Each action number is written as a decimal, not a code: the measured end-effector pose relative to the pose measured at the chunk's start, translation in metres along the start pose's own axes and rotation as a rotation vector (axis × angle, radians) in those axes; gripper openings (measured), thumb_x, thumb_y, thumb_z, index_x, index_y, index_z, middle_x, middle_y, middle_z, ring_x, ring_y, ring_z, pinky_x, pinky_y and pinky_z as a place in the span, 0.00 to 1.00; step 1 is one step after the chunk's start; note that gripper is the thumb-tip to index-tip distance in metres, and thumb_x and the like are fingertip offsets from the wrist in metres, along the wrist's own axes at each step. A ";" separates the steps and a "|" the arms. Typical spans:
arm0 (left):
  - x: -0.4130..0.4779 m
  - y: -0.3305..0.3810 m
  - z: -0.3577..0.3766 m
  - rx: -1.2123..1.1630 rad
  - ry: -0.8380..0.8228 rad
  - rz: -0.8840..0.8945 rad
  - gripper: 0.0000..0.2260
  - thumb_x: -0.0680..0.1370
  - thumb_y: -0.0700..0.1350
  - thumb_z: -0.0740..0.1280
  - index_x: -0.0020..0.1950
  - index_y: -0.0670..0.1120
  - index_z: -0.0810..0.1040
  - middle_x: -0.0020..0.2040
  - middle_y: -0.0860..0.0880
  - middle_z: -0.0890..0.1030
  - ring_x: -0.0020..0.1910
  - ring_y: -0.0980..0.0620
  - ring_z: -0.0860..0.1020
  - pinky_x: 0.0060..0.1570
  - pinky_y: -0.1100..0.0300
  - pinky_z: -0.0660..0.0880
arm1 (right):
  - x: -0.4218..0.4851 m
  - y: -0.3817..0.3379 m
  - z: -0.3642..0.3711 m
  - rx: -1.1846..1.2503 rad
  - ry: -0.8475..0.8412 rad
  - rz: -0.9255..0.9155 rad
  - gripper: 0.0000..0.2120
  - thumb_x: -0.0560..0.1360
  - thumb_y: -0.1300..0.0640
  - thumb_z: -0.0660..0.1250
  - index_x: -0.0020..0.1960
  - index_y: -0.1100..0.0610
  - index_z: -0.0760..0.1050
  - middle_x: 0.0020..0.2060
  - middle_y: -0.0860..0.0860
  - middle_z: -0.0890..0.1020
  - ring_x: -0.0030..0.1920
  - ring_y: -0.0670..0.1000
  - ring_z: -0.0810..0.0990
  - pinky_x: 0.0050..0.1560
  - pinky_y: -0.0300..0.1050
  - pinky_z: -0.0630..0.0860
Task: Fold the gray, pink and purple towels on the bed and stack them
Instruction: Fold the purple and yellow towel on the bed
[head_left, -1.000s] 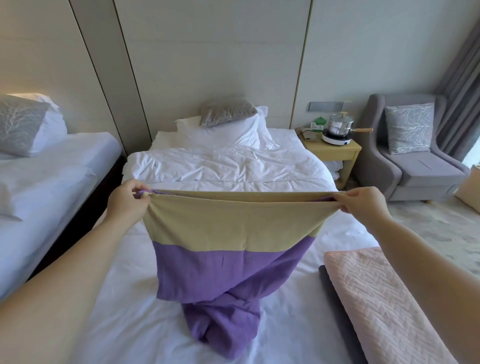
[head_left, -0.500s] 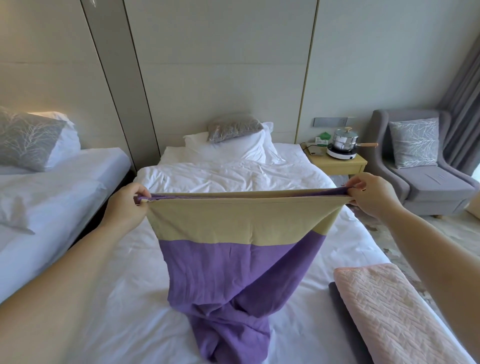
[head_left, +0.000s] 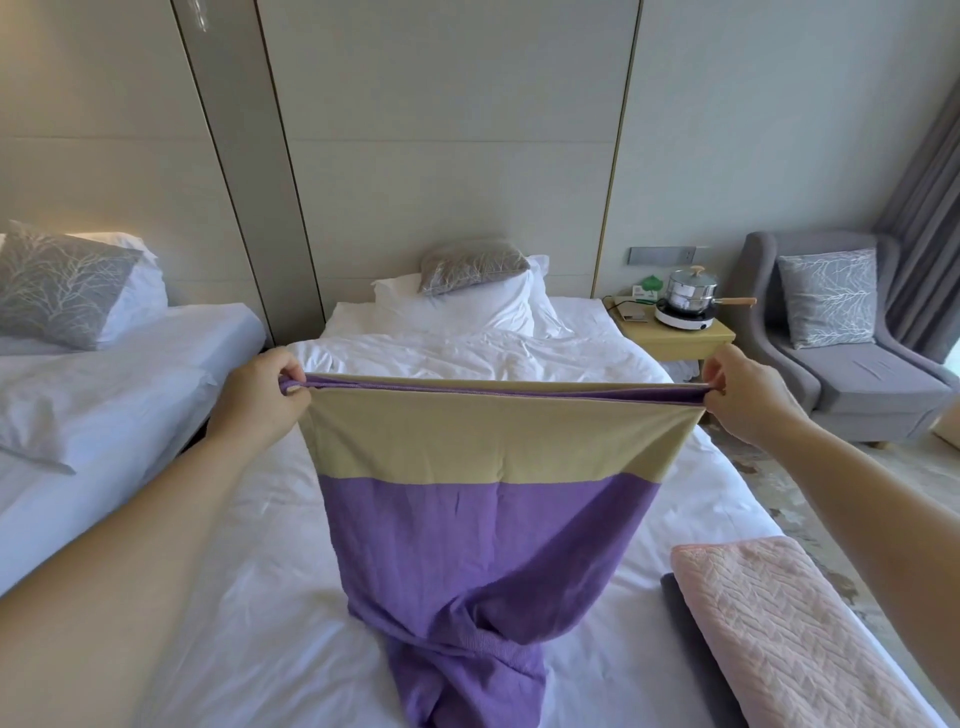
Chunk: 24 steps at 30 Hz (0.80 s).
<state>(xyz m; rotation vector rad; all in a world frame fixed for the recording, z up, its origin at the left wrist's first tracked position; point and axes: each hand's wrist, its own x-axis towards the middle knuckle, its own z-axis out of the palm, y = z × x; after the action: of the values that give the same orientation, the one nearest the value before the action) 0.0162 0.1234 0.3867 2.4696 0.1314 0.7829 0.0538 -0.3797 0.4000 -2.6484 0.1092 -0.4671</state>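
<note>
The person stands at the foot of the bed (head_left: 249, 613) with both arms extended over it.

Left hand (head_left: 260, 397): fingers (head_left: 291, 371) are clenched on the left upper corner of the purple towel (head_left: 467, 551), thumb against the curled fingers, with the cloth pinched between them.

Right hand (head_left: 748, 400): fingers (head_left: 716, 373) pinch the right upper corner of the same towel.

Purple towel: it is held in the air above the middle of the bed, its upper edge pulled taut and level between the two hands. Two layers show along that edge. A tan band runs across the upper part; the purple part hangs below and narrows downward. The lower end rests bunched on the sheet, near the foot edge at mid-width.

Pink towel (head_left: 789, 639): folded, lying along the right edge of the bed towards the foot corner. It sits on top of the gray towel (head_left: 688, 639), of which only a dark strip shows along the pink towel's left side.

Surroundings: a white pillow (head_left: 457, 309) and a gray patterned cushion (head_left: 470, 265) lie at the head edge of the bed. A nightstand (head_left: 685, 340) stands just beside the head-right corner and carries a steel pot (head_left: 690, 288) on a round base. A gray armchair (head_left: 862, 379) stands to the right of the nightstand. A second bed (head_left: 104, 379) stands to the left.
</note>
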 end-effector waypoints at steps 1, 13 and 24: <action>0.005 0.003 -0.003 0.008 0.009 -0.007 0.07 0.69 0.34 0.66 0.39 0.45 0.75 0.37 0.47 0.77 0.38 0.45 0.74 0.36 0.59 0.68 | 0.001 -0.003 -0.003 -0.010 -0.008 -0.022 0.10 0.71 0.67 0.62 0.44 0.53 0.68 0.39 0.52 0.76 0.37 0.55 0.73 0.31 0.42 0.65; 0.058 0.047 -0.075 0.007 0.019 -0.135 0.16 0.68 0.34 0.61 0.47 0.53 0.75 0.47 0.50 0.80 0.48 0.43 0.77 0.49 0.51 0.76 | 0.023 -0.067 -0.080 0.004 0.059 -0.177 0.18 0.70 0.71 0.59 0.43 0.56 0.84 0.47 0.53 0.81 0.51 0.55 0.76 0.54 0.46 0.73; 0.096 0.069 -0.116 -0.722 0.039 -0.492 0.09 0.76 0.34 0.56 0.50 0.41 0.73 0.40 0.42 0.79 0.22 0.51 0.80 0.21 0.62 0.77 | 0.023 -0.125 -0.107 -0.338 0.011 -0.257 0.21 0.63 0.43 0.76 0.31 0.60 0.74 0.32 0.53 0.75 0.32 0.52 0.73 0.31 0.44 0.67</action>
<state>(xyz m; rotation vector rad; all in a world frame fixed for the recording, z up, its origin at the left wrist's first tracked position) 0.0263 0.1424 0.5508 1.6432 0.3800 0.5327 0.0387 -0.3157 0.5528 -3.0085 -0.1655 -0.5918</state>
